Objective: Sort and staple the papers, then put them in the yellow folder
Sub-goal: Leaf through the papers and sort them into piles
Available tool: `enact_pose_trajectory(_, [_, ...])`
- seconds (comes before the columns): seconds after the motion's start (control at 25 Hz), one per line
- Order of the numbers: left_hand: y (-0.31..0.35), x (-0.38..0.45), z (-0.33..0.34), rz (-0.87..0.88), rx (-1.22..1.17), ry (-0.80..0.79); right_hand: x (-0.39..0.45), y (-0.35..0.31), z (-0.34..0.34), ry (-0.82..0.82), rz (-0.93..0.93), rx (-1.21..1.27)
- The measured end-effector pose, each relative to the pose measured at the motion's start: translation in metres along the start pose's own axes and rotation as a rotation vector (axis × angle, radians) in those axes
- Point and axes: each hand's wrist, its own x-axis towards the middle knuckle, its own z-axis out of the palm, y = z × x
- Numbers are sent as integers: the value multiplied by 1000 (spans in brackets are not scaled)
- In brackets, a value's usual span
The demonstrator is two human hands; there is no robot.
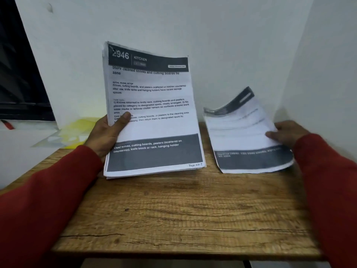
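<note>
Papers are divided into two lots, one in each hand, above a wooden surface (173,215) set in a corner of white walls. At far left, beyond the surface edge, a yellow folder (77,128) lies flat on a lower white ledge, partly behind the left hand (108,134) and well apart from the right-hand lot. A small red object (7,124) lies at the left frame edge; its nature cannot be determined. The left hand, in a red sleeve (48,190), holds the larger stack (152,113) by its left edge, thumb pressed across the front sheet, the other fingers hidden behind the sheets. This stack stands nearly upright, tilted back slightly, with its lower edge just above or resting on the surface; contact cannot be confirmed. The top sheet is headed "2946 KITCHEN" and carries a handwritten page note at the lower right corner. To the right, a second, thinner sheaf (245,132) is blurred and its upper part curls back toward the wall. The right hand (286,134) grips this sheaf at its right edge, thumb on top. Its lower edge sits close to the surface near the right rear corner. The two lots do not touch.
</note>
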Motion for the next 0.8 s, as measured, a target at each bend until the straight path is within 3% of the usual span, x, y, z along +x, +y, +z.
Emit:
enact_pose_trajectory(0.12, [3, 2, -2, 30, 1, 14, -6, 1, 1, -126, -43, -238])
enact_pose_trajectory(0.24, [4, 1, 0, 47, -8, 21, -11, -4, 5, -154, -102, -195])
enact_pose_trajectory(0.36, [5, -2, 4, 57, -9, 11, -10, -5, 6, -156, -24, -113])
enact_pose_trajectory(0.48, [5, -4, 8, 61, -12, -7, -4, -7, 10, 103, -7, -110])
enact_pose_trajectory(0.56, [5, -5, 9, 59, -15, -12, -9, -22, 16, 329, -157, 105])
enact_pose_trajectory(0.6, [4, -5, 10, 59, -11, -18, -15, -37, 23, 308, -239, 315])
enact_pose_trajectory(0.68, [2, -8, 14, 57, -4, -37, -36, -67, 43, 82, -325, 651])
enact_pose_trajectory(0.8, [-1, -14, 23, 34, -15, -54, -59, -94, 76, -220, -340, 688])
